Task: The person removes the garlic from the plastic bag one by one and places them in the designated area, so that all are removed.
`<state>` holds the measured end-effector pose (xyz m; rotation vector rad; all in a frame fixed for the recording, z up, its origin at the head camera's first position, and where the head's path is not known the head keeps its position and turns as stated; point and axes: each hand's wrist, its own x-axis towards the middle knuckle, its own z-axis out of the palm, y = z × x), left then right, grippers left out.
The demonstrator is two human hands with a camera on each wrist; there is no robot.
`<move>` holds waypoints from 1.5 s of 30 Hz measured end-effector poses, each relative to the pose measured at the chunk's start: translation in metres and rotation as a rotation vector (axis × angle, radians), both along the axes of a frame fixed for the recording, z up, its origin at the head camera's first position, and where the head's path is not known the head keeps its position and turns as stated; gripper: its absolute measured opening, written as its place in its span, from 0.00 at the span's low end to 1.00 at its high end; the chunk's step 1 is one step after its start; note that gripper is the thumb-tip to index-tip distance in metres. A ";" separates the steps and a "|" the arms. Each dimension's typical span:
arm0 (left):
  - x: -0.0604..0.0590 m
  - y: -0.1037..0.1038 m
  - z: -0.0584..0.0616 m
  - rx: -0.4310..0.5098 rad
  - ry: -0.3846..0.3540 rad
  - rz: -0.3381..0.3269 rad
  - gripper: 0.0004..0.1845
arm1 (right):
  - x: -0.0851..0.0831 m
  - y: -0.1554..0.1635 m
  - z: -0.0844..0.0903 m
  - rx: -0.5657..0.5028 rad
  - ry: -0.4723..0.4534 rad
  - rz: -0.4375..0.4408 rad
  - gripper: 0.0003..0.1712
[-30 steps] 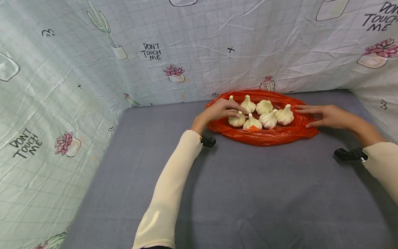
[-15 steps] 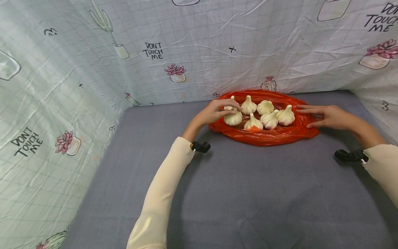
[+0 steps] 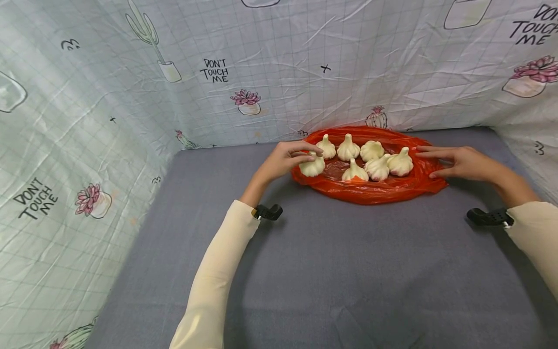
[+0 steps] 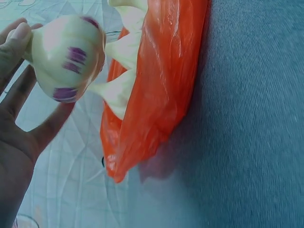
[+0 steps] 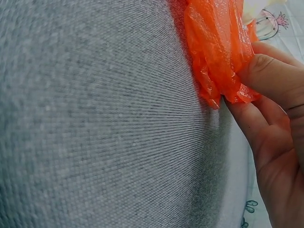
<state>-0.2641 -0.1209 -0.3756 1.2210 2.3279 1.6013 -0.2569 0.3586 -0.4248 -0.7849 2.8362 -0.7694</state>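
Observation:
An orange plastic bag [image 3: 370, 190] lies spread at the back of the grey table [image 3: 348, 271], with several white garlic bulbs [image 3: 377, 167] on it. My left hand [image 3: 301, 156] grips one garlic bulb [image 3: 312, 167] over the bag's left edge. The left wrist view shows this bulb [image 4: 66, 57] with purple streaks, held between thumb and fingers clear of the bag [image 4: 156, 95]. My right hand [image 3: 440, 162] is at the bag's right edge. In the right wrist view its thumb [image 5: 275, 80] and fingers pinch the bag's rim [image 5: 223, 61].
Cloth walls printed with cacti and "DON'T TOUCH ME" [image 3: 213, 70] close in the table at the back, left and right. Black camera mounts sit at the left wrist [image 3: 268, 212] and the right wrist [image 3: 488, 216]. Grey table surface stretches in front of the bag.
My left hand took a garlic bulb from the bag's left side and drew it left and back to the bag's edge. The right hand stayed at the bag's right edge.

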 end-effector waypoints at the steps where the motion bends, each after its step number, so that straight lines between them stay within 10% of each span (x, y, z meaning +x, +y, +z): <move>1: 0.000 -0.002 0.000 0.015 0.005 0.001 0.11 | 0.000 0.000 0.000 0.000 -0.008 -0.003 0.38; 23: 0.017 -0.057 0.004 -0.105 0.029 0.196 0.12 | -0.004 -0.002 0.005 -0.039 -0.119 -0.018 0.36; 45: 0.024 -0.097 -0.003 -0.096 0.018 0.221 0.12 | -0.002 -0.006 0.007 -0.023 -0.152 -0.046 0.35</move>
